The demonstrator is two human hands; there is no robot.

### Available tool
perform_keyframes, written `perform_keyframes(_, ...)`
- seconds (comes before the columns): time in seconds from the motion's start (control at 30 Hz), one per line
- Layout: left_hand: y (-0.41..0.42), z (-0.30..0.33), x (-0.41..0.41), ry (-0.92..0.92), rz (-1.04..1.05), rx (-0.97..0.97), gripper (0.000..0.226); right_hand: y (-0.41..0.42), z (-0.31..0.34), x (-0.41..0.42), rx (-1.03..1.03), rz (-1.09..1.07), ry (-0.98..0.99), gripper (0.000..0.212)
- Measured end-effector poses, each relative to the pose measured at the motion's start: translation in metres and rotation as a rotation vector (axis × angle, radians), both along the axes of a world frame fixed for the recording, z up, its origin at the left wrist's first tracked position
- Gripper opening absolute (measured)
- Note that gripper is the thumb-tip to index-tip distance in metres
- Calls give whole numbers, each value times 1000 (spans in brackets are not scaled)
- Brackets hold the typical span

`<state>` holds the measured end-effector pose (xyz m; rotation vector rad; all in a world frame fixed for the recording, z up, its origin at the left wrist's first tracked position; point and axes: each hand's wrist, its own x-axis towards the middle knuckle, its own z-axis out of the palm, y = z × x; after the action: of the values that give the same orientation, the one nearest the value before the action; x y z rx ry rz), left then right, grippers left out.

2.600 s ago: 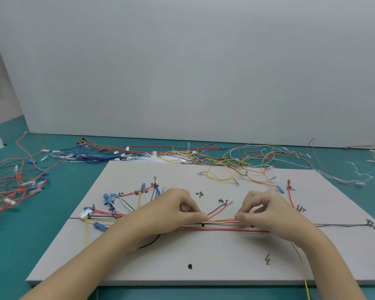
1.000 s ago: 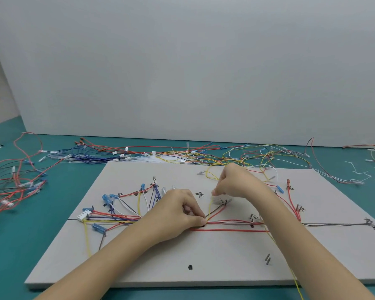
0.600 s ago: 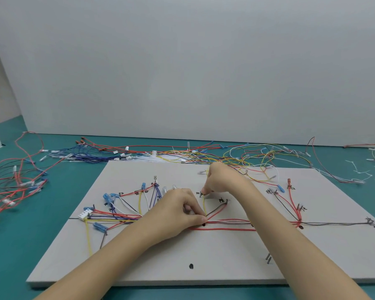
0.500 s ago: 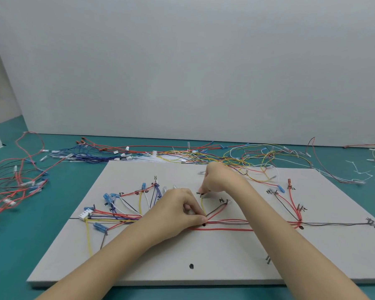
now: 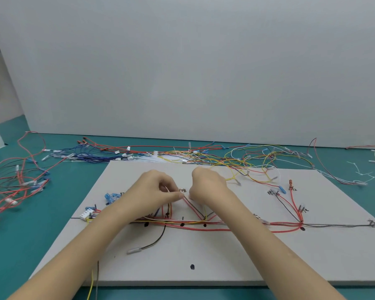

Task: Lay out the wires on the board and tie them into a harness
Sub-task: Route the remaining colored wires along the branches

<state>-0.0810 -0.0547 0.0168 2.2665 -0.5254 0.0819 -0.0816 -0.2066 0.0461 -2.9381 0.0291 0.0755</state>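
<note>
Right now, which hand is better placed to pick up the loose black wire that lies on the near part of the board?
Left. The left hand is nearer the black wire, whose tip points left. The right hand sits further right, pinching the red wires.

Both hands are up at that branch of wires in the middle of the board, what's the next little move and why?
Probably seat the branch ends at the handwritten mark. The left hand and right hand each pinch the red wires that rise from the main bundle on the board, and their tips sit just beside that mark.
</note>
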Motion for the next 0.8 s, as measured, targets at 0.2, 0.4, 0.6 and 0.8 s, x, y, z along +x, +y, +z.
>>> perform_keyframes(0.2, 3, -2, 4, -11, 45, 6, 23, 18, -3, -23, -14, 48, -39, 29)
perform_keyframes(0.4, 1, 0, 1, -45, 53, -24, 28, 24, 5, -48, -37, 111, -51, 34)
perform_keyframes(0.6, -9, -3, -7, -52, -53, -81, 11, 19, -4, -84, -19, 180, -77, 25)
perform_keyframes(0.8, -24, -18, -18, -47, -206, 33, 11, -1, -23, -106, 82, 188, -162, 19)
